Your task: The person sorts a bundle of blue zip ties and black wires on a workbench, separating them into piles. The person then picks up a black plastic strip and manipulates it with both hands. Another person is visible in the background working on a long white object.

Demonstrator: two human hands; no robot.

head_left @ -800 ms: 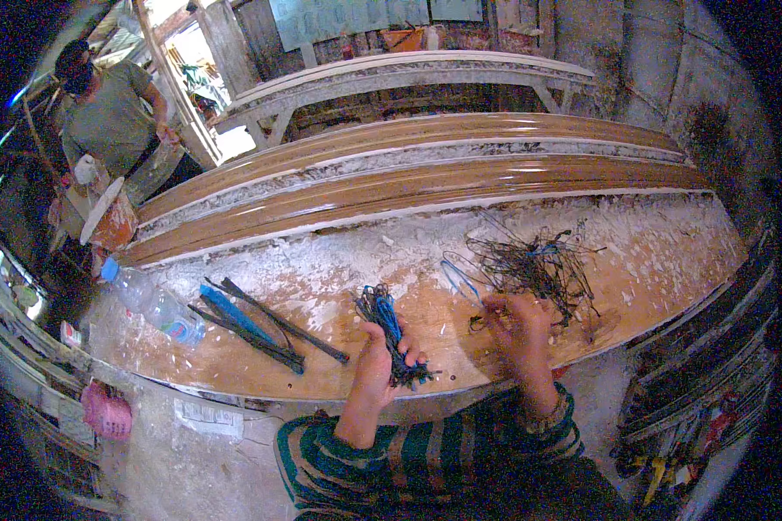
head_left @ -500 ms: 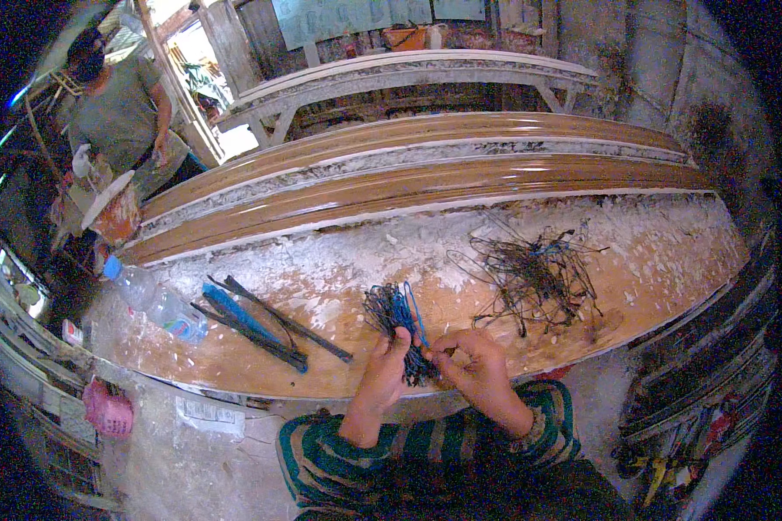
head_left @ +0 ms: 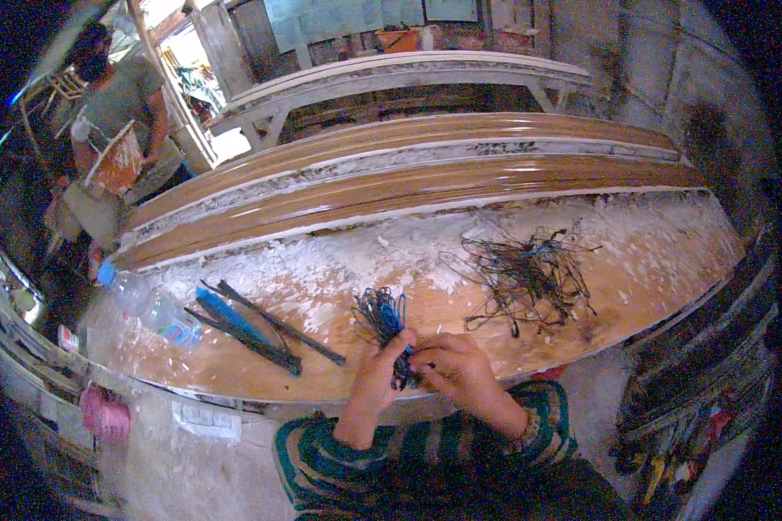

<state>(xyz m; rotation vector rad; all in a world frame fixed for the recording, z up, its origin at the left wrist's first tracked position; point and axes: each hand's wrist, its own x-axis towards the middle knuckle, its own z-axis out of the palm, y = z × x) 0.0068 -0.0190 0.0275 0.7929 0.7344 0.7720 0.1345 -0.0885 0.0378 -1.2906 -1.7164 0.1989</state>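
My left hand (head_left: 380, 375) is closed round a bundle of looped black and blue cords (head_left: 382, 314), whose loops fan out above my thumb. Right up against the bundle, my right hand (head_left: 457, 369) has its fingers pinched together at the bundle's side; what lies between the fingertips is too small to make out. A loose tangle of dark cords (head_left: 534, 278) lies on the board to the right. To the left rest several dark strips and a blue one (head_left: 235, 318), side by side at a slant.
The wooden work board (head_left: 660, 260) is flecked with white residue. A clear plastic bottle (head_left: 152, 308) lies at its left end. Behind run long glossy brown planks (head_left: 391, 187) and a white bench (head_left: 426, 65). Another person (head_left: 126, 104) stands far left, holding an orange-and-white container (head_left: 122, 161).
The blue loop that stood out beside the bundle now lies against it, and my right hand has drawn closer to my left. The other person's container has tilted and risen.
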